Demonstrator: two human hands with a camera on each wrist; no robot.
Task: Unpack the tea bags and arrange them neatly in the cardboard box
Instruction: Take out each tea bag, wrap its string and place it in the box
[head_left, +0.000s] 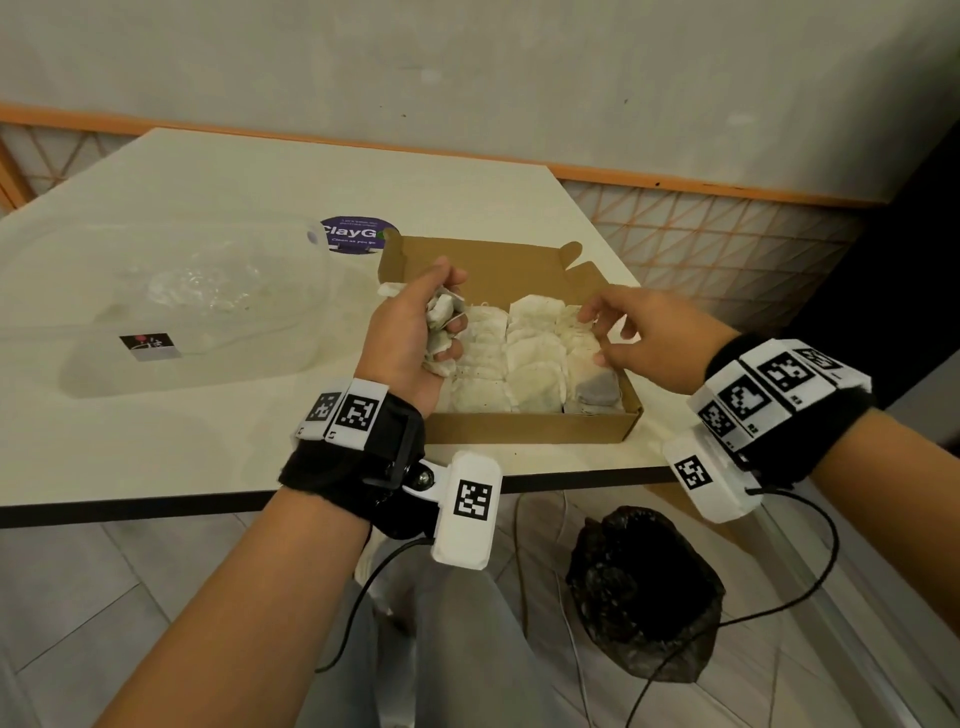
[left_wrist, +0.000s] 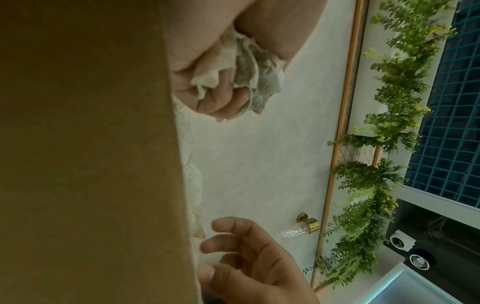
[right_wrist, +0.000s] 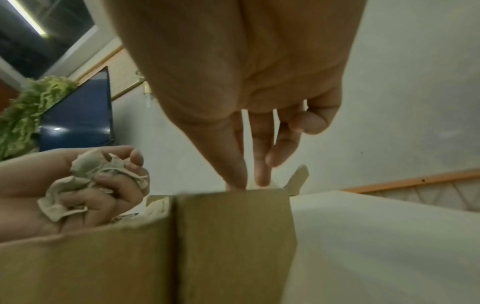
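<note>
Left hand (head_left: 410, 338) fingers grip crumpled tea bags (head_left: 440, 317); right hand (head_left: 644, 338) fingers loose over cardboard box (head_left: 530, 428).

Cream desk (head_left: 218, 171) with a dark front edge, set against a pale grey wall (head_left: 467, 67). An orange rail (head_left: 675, 183) tops a lattice panel (head_left: 701, 244) along the wall base. Pale floor tiles (head_left: 67, 592) lie below. Green foliage (left_wrist: 384, 144) hangs beside a blue-gridded window (left_wrist: 457, 102); a brass knob (left_wrist: 309, 223) projects from the wall.

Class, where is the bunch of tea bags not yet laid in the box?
In the head view, the bunch of tea bags is gripped in the left hand, over the left edge of the cardboard box.
</note>
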